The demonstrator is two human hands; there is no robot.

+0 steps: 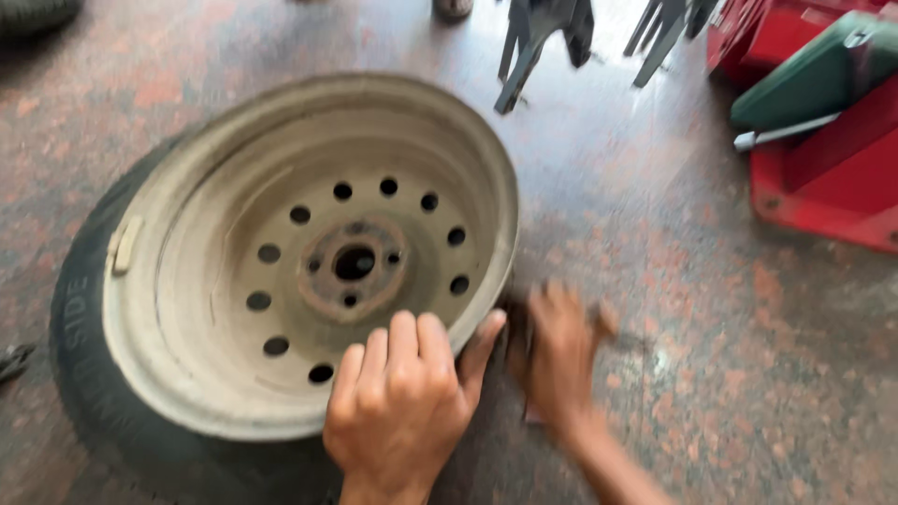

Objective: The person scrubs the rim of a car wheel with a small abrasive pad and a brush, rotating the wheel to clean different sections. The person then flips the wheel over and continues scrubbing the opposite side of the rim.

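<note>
A pale, dirty steel wheel rim (234, 309) with a rusty hub and a ring of round holes lies tilted on the floor, a black tyre (89, 374) still around its left and lower side. My left hand (402, 402) grips the rim's near edge, fingers curled over the lip. My right hand (561, 360) is blurred just right of the rim, closed around a small dark object that I cannot identify, close to the rim's edge.
The floor (730, 374) is reddish speckled stone. A red machine or cabinet with a green part (823, 122) stands at the upper right. Dark metal legs (533, 47) stand at the top centre. Part of another tyre (33, 14) shows at the top left.
</note>
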